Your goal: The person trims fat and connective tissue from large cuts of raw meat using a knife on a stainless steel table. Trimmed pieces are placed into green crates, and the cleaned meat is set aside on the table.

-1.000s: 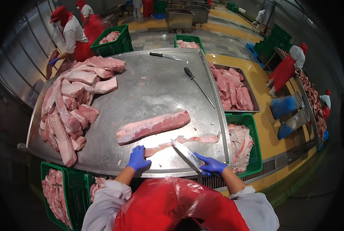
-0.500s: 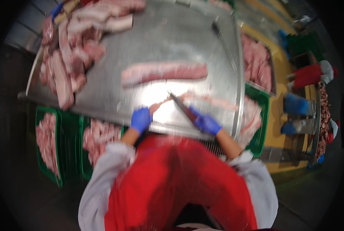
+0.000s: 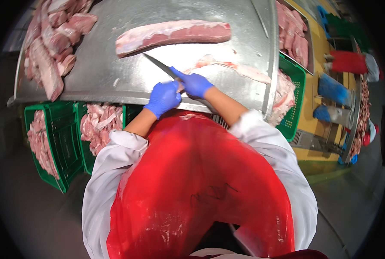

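Note:
My blue-gloved right hand [image 3: 194,85] is closed on a long knife [image 3: 158,63], its blade pointing up and left across the steel table [image 3: 93,69]. Just left of it, touching or very near, my blue-gloved left hand [image 3: 163,97] is closed on a small pink piece of meat [image 3: 180,87]. Beyond the hands a thin pale strip of trimming [image 3: 244,71] runs rightward, its near end hidden by the right hand. A long pink loin with white fat [image 3: 173,36] lies above the blade. A pile of meat pieces [image 3: 50,56] covers the table's left side.
Green crates of trimmings [image 3: 62,142] stand below the near edge at left; another [image 3: 295,114] is at right, beside a steel tray of cuts [image 3: 292,32]. A sharpening steel [image 3: 261,19] lies along the right rim. A co-worker in a red apron [image 3: 347,62] works at far right.
The view has tilted, so the table sits higher. My right hand and knife have moved left to meet my left hand, the blade now angled further leftward.

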Motion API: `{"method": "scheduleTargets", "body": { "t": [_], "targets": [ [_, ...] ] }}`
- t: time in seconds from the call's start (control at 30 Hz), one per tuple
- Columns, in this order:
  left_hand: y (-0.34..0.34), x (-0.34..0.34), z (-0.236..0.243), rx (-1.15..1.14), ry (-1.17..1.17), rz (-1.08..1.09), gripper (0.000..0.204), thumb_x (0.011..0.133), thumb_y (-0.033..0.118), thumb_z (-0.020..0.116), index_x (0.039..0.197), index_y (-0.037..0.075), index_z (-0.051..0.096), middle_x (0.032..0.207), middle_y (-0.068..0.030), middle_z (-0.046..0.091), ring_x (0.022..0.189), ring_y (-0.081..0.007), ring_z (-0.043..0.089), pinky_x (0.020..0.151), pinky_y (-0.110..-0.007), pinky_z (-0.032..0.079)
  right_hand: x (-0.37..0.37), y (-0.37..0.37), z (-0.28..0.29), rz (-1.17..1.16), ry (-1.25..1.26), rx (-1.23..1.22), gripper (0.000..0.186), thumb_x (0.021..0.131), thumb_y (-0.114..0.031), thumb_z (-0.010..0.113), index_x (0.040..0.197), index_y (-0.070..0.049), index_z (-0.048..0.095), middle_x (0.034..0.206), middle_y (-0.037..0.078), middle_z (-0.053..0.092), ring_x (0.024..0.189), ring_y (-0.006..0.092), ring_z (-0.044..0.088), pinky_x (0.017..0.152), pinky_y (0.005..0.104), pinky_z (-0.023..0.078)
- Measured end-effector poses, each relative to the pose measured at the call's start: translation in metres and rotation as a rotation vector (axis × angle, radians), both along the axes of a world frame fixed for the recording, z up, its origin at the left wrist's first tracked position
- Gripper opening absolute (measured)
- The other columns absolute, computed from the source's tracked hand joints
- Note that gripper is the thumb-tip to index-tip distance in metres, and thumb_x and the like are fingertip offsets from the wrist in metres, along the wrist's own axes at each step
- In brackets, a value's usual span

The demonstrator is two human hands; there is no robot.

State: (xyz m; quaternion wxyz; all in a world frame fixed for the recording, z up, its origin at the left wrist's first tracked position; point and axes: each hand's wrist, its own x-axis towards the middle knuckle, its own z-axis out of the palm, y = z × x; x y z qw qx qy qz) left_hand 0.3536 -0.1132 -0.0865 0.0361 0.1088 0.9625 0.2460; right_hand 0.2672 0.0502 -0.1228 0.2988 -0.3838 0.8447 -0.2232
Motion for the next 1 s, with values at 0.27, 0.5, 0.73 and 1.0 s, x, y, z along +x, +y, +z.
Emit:
{"method": "scheduleTargets", "body": {
  "t": [0.27, 0.5, 0.73, 1.0],
  "targets": [
    [-0.111, -0.036, -0.033, -0.141, 0.114, 0.670, 0.025, 0.088, 0.027, 0.052, 0.089, 0.005, 0.065, 0.088, -0.0248, 0.068, 0.081, -0.0453, 0.066, 0.072, -0.054, 0.051, 0.012, 0.034, 0.020, -0.013, 0.011, 0.057, 0.082, 0.090, -0.001, 0.045, 0.158, -0.034, 0.013, 0.097, 0.028, 0.066, 0.082, 0.0401, 0.068, 0.075, 0.0490, 0.052],
    [-0.063, -0.021, 0.006, 0.013, 0.197, 0.191, 0.024, 0.075, 0.018, 0.066, 0.091, 0.003, 0.055, 0.088, -0.0205, 0.056, 0.084, -0.0421, 0.056, 0.075, -0.051, 0.045, 0.016, 0.033, 0.017, -0.052, -0.012, 0.067, 0.078, 0.092, -0.004, 0.042, 0.159, -0.029, 0.010, 0.101, 0.028, 0.067, 0.083, 0.0403, 0.069, 0.075, 0.0490, 0.053],
    [-0.027, -0.009, -0.042, -0.105, -0.002, 0.189, 0.019, 0.083, 0.017, 0.066, 0.093, 0.003, 0.057, 0.090, -0.0225, 0.060, 0.088, -0.0411, 0.061, 0.075, -0.050, 0.050, -0.003, -0.025, 0.016, -0.106, 0.097, -0.036, 0.073, 0.094, -0.012, 0.045, 0.159, -0.024, 0.013, 0.093, 0.024, 0.070, 0.089, 0.0381, 0.069, 0.079, 0.0471, 0.054],
    [-0.072, -0.042, -0.061, -0.131, 0.021, 0.587, 0.030, 0.089, 0.020, 0.058, 0.112, 0.001, 0.060, 0.116, -0.0265, 0.063, 0.100, -0.0438, 0.064, 0.084, -0.050, 0.052, 0.026, 0.038, 0.001, -0.110, 0.026, 0.050, 0.087, 0.091, -0.003, 0.043, 0.158, -0.038, 0.001, 0.100, 0.026, 0.068, 0.080, 0.0385, 0.069, 0.076, 0.0469, 0.054]
  ]
}}
